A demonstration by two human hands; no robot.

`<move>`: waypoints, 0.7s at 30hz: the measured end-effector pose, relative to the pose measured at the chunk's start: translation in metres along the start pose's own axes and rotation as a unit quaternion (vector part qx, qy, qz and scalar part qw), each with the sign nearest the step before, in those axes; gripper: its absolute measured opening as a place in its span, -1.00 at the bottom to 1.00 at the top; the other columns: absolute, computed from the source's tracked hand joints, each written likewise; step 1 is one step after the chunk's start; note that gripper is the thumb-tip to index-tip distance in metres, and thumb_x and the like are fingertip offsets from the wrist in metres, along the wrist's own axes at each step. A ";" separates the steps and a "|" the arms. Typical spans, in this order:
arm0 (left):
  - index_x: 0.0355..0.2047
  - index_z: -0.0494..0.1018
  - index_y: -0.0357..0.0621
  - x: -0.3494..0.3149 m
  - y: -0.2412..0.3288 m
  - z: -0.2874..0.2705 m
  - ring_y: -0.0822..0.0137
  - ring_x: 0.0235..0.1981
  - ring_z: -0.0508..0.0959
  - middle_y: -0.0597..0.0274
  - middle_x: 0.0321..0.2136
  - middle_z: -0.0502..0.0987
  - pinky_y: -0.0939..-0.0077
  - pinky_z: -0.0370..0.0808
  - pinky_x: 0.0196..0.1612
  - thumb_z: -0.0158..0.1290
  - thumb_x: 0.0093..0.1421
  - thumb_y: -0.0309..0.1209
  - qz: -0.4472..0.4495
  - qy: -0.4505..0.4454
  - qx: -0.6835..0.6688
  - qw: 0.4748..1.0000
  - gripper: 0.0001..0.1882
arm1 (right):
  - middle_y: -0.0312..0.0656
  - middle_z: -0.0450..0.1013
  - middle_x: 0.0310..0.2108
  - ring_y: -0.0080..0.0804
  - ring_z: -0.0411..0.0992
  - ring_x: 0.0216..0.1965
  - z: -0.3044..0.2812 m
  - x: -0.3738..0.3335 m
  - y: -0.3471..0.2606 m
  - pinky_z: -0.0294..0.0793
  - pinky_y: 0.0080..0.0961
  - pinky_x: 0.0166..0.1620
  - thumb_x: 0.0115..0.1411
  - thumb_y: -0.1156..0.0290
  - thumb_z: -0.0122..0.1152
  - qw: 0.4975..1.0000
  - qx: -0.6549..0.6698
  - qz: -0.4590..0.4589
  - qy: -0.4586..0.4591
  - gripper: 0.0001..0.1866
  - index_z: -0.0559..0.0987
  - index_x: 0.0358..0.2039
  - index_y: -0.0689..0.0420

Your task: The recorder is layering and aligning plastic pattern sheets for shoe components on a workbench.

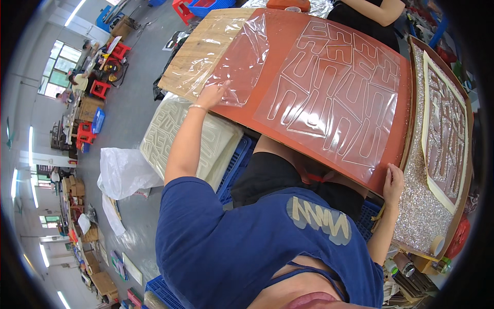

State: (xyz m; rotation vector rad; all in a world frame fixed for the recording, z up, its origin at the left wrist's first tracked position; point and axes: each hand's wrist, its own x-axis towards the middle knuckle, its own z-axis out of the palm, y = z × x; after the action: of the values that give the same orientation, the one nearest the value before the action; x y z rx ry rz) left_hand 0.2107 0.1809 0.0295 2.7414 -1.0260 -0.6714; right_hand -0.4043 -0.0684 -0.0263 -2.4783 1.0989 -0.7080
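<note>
My left hand is at the near edge of a clear plastic film, its fingers closed on the film. The film is wrinkled and glossy, lying partly over a wooden board and partly over a red-brown board. To the right on the red-brown board lies a clear sheet with raised, outlined shapes: loops, forks and angled pieces. My right hand rests at the near right corner of the red-brown board, fingertips against its edge and apart, holding nothing I can make out.
Patterned clear sheets are stacked at the left, beside a blue crate. On the right, a box holds glittery silver material and a framed patterned panel. Another person's arm shows beyond the board. A white plastic bag lies on the floor.
</note>
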 end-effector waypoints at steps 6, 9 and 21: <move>-0.26 0.56 -0.24 -0.091 -0.020 0.061 -0.01 -0.02 0.43 -0.11 -0.20 0.50 0.24 0.36 0.03 -0.09 0.28 -0.03 0.145 0.139 -0.044 0.979 -0.52 | 0.01 0.47 -0.16 -0.09 0.43 -0.07 0.001 0.005 -0.004 0.39 -0.31 0.03 0.23 0.55 0.03 1.000 0.000 -0.002 -0.005 -0.79 0.54 -0.15 0.26; -0.14 0.49 -0.29 -0.092 -0.016 0.114 -0.05 0.06 0.36 -0.13 -0.08 0.42 0.22 0.33 0.09 -0.05 0.28 -0.10 0.172 0.253 -0.102 0.947 -0.55 | 0.01 0.47 -0.16 -0.09 0.43 -0.07 -0.003 0.006 -0.009 0.40 -0.31 0.02 0.22 0.55 0.05 1.000 -0.003 0.001 -0.014 -0.79 0.55 -0.15 0.25; 0.05 0.28 -0.42 -0.073 0.039 0.187 -0.13 0.15 0.19 -0.27 0.04 0.28 0.04 0.10 0.22 0.04 0.24 -0.18 0.079 0.445 -0.139 0.881 -0.44 | -0.03 0.46 -0.14 -0.02 0.39 -0.04 -0.058 0.025 0.032 0.35 -0.20 0.04 0.06 0.57 0.18 0.975 -0.138 -0.051 0.164 -0.69 0.50 -0.12 0.22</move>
State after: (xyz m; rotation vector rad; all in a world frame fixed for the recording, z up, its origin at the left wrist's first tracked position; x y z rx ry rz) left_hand 0.0538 0.2039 -0.0999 2.2330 -0.8010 0.4310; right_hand -0.4418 -0.1141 0.0133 -2.7337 1.2662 -1.0934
